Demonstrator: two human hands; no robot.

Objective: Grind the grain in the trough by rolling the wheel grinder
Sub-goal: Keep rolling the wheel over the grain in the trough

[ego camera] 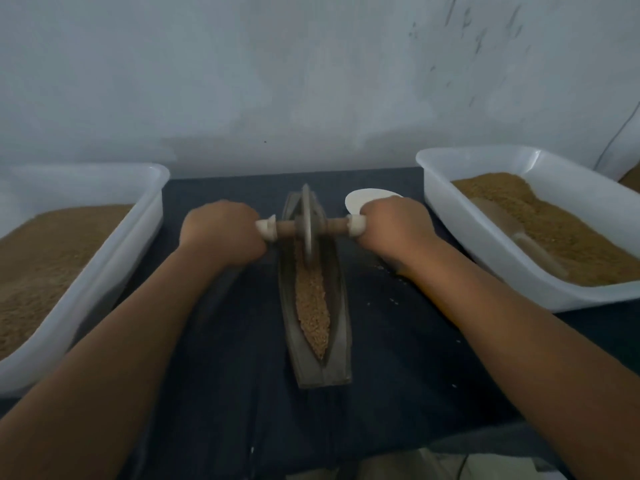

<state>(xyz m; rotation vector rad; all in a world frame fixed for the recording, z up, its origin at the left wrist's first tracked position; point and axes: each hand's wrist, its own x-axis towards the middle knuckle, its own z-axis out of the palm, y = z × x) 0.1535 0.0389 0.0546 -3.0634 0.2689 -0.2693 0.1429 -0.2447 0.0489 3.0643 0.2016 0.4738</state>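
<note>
On the dark-covered bench (225, 375), the long boat-shaped trough (341, 341) lies pointing away from the person, with brown grain (313, 306) filling its near half. Toward its far end the wheel grinder (307, 223) stands upright in the groove, blurred, with the left hand (221, 233) and right hand (394, 230) each curled tightly round one end of its axle. The left tray (104, 258) and right tray (485, 258) flank the trough; the right one holds what looks like a scoop (512, 230), and a white dish (363, 199) lies just behind the right hand.
</note>
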